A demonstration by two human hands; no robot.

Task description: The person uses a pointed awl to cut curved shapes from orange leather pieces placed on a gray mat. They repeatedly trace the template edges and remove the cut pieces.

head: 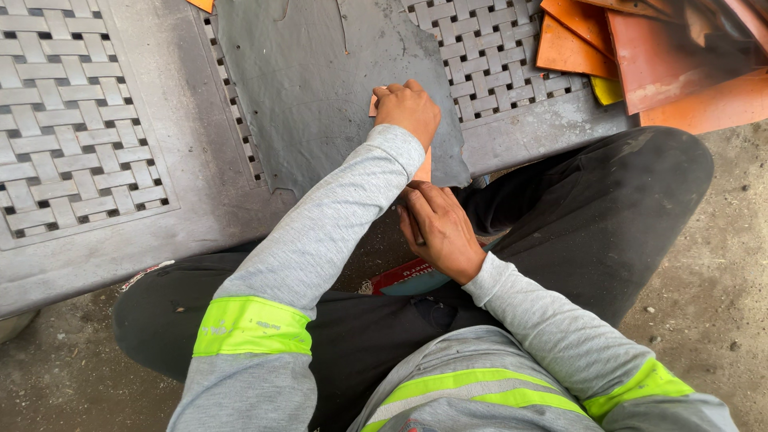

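Grey sleeves with bright yellow-green bands [252,326] fill the bottom of the view, and both arms reach forward from them over black trousers [608,216]. Right hand [438,230] sits closer in, fingers curled shut around a thin dark tool [414,226], most of which is hidden in the grip; what kind of tool it is cannot be told. Left hand [408,108] lies just beyond it, the two hands near each other but not touching. That hand is pressed knuckles-up, fingers bent down onto a small pale tan piece [423,166], which shows at the fingertips and again as a strip below the wrist. The tan piece lies flat on a dark grey sheet [312,88] with an uneven cut edge. That sheet spreads away from both hands and rests on a grey plastic surface [200,160], moulded with woven-pattern panels to the left of the hands and ahead of them on the right. Well off to the right of the hands, a stack of orange sheets [664,56] lies overlapped, with a yellow scrap [606,90] tucked under its edge. Below the right hand, between the knees, a red item [400,274] peeks out. Bare concrete floor [712,304] lies on the right.
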